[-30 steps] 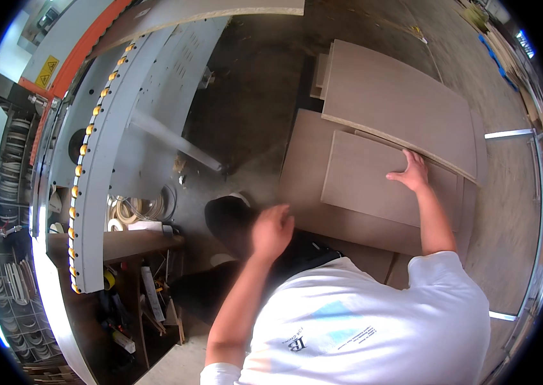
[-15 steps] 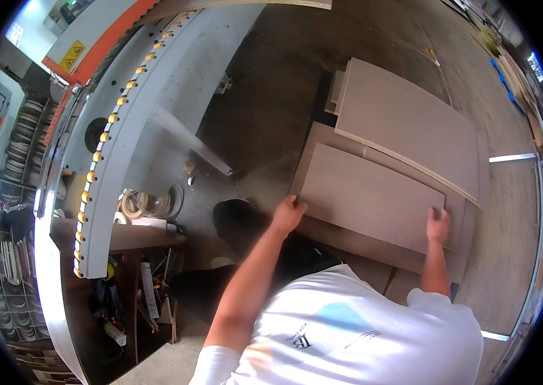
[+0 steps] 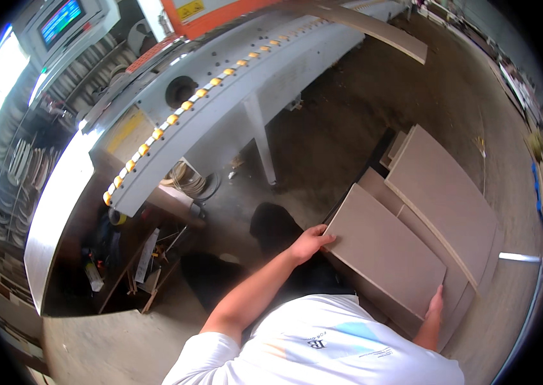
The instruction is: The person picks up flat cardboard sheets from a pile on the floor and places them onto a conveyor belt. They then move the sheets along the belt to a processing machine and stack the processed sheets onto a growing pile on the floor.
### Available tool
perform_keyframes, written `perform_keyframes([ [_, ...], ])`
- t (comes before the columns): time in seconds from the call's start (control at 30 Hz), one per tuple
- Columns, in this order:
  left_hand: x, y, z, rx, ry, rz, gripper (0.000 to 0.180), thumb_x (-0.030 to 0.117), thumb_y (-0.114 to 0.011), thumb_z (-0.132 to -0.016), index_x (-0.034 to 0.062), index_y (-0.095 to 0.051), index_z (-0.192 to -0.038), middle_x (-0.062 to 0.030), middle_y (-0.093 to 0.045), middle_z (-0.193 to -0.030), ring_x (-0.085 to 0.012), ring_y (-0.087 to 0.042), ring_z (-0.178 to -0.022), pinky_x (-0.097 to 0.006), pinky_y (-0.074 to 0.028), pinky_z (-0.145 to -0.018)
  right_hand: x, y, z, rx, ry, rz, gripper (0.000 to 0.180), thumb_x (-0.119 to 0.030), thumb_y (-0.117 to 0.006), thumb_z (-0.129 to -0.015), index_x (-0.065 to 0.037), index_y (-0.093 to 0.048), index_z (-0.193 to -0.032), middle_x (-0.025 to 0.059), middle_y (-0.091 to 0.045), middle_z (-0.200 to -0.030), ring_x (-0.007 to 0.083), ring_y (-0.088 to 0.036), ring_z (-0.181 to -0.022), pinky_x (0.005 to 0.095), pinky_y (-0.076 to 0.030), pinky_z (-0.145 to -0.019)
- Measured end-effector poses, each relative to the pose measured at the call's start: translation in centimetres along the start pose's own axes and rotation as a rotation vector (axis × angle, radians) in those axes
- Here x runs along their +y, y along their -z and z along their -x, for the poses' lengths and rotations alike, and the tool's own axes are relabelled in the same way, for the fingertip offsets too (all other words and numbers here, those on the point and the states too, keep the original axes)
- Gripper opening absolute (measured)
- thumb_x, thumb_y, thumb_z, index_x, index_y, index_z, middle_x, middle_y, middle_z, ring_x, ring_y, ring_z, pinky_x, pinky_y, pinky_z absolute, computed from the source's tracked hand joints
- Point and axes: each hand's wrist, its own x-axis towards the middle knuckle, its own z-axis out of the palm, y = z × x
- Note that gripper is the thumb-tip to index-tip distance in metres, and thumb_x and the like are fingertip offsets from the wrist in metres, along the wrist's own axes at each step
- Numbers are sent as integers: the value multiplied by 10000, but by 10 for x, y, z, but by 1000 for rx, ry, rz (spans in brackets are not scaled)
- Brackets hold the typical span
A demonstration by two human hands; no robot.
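I hold a pale brown rectangular board (image 3: 384,247) by its two short ends, tilted up off a low stack. My left hand (image 3: 310,242) grips the near-left corner, fingers curled over the edge. My right hand (image 3: 436,301) grips the lower right corner. Under and behind the board lie more boards of the same colour, a long one (image 3: 441,202) on top of the pile (image 3: 470,292) on the floor.
A long grey machine (image 3: 220,96) with a row of yellow rollers runs across the upper left, on a white leg (image 3: 260,144). A loose panel (image 3: 380,29) rests on its far end. A cluttered shelf (image 3: 137,256) with tools stands at left. Dusty concrete floor (image 3: 342,109) lies between.
Both hands moved onto the ends of the top board and lifted it; one second ago the right hand lay flat on the stack and the left hung free. The view has swung upward.
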Motion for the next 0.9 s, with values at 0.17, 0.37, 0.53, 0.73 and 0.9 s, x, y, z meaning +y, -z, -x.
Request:
perform_keyframes([
  [0.17, 5, 18, 48, 25, -143, 401, 434, 256, -659, -1009, 48, -554, -1375, -63, -660, -1241, -176, -624, -1138, -350, -497, -996, -22, -56, 51, -128, 63, -294, 846, -654, -555, -972, 45, -536, -1447, 173, -622, -1400, 323, -611, -1264, 465, -502, -1052],
  [0.37, 63, 51, 101, 236, -488, 521, 553, 201, -688, -965, 61, -487, -1461, -91, -616, -1375, -241, -597, -1261, -433, -480, -1064, -105, -157, 167, -472, -24, -569, 768, -597, -588, -963, -50, -487, -1493, 123, -541, -1483, 321, -550, -1313, 491, -462, -1081],
  [0.53, 149, 73, 133, 386, -814, 474, 627, 169, -704, -918, 90, -446, -1484, -57, -575, -1387, -224, -558, -1283, -396, -452, -1060, -176, -231, 267, -746, 46, -674, 682, -542, -579, -984, -67, -506, -1468, 111, -562, -1442, 301, -558, -1287, 472, -463, -1068],
  [0.73, 194, 104, 150, 499, -918, 420, 578, 153, -660, -951, 92, -445, -1484, -42, -579, -1373, -211, -555, -1272, -380, -438, -1053, -243, -276, 403, -1016, 113, -694, 641, -476, -593, -991, -49, -500, -1461, 91, -556, -1449, 257, -543, -1306, 429, -427, -1110],
  [0.9, 173, 80, 153, 659, -798, 308, 582, 163, -637, -969, 84, -449, -1514, -8, -610, -1322, -114, -578, -1123, -263, -447, -855, -251, -295, 469, -1227, 362, -674, 463, -372, -533, -1077, -83, -491, -1436, 79, -541, -1438, 199, -483, -1355, 389, -386, -1138],
])
